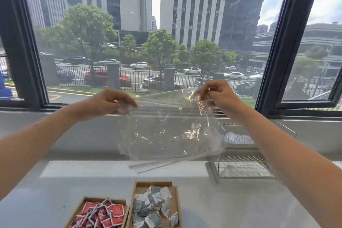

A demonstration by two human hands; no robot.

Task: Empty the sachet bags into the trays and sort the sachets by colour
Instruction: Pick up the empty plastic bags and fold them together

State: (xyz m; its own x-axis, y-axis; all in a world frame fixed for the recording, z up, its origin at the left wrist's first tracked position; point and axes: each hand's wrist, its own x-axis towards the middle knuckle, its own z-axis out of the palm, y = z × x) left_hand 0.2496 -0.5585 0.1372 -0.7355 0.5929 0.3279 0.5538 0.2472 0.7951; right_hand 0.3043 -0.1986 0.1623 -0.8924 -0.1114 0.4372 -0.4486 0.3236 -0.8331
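Head view catches both hands up at chest height in front of the window (166, 33), stretching a clear plastic bag (166, 131) wide between them. The left hand (109, 101) has its fingers curled shut, pinching a bunched corner of the bag's upper edge, and the right hand (216, 94) does the same on the other corner, fingertips gathered tight on crumpled film. The bag hangs flat and see-through below the hands, and nothing can be seen inside it; its sealed strip sits at the bottom, tilted down to the left just above the counter (222, 205). Down on that pale counter, two wooden trays sit side by side, touching or nearly so. The left tray (78, 207) is packed with red sachets (103, 214) heaped over one another. The right tray (175, 198) holds grey-green and white sachets (149, 207), loosely piled, with one of them near the tray's right rim at the front. Behind the bag on the right, a wire dish rack (242, 166) stands against the sill, partly hidden by the plastic and the right forearm. Through the glass, there are trees, parked cars and tall office blocks in bright daylight.
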